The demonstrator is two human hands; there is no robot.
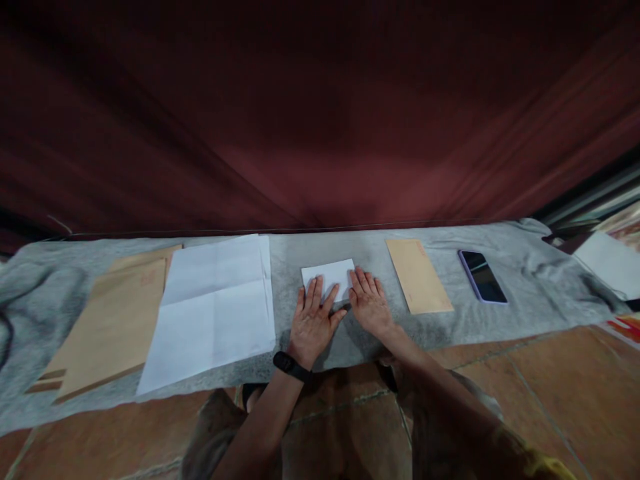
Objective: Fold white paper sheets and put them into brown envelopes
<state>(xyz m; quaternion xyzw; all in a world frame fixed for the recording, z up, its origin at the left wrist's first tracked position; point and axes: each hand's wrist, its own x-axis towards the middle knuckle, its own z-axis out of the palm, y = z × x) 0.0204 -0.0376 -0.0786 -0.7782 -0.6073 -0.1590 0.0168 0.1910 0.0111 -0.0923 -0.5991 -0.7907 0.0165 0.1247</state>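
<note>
A small folded sheet of white paper [327,271] lies on the grey cloth in front of me. My left hand [313,323] rests flat with fingers spread, its fingertips on the paper's left and lower part. At the paper's right edge lies my right hand [369,303], fingers stretched out and touching it. Neither hand grips anything. The fingers cover part of the paper's lower edge. A brown envelope [419,275] is to the right of my right hand, apart from it.
Large creased white sheets [215,307] lie to the left, beside overlapping brown envelopes [117,320]. A purple-edged phone [483,277] sits at the right on the grey cloth [350,243]. A dark red curtain [320,133] hangs behind; tiled floor [350,427] shows below.
</note>
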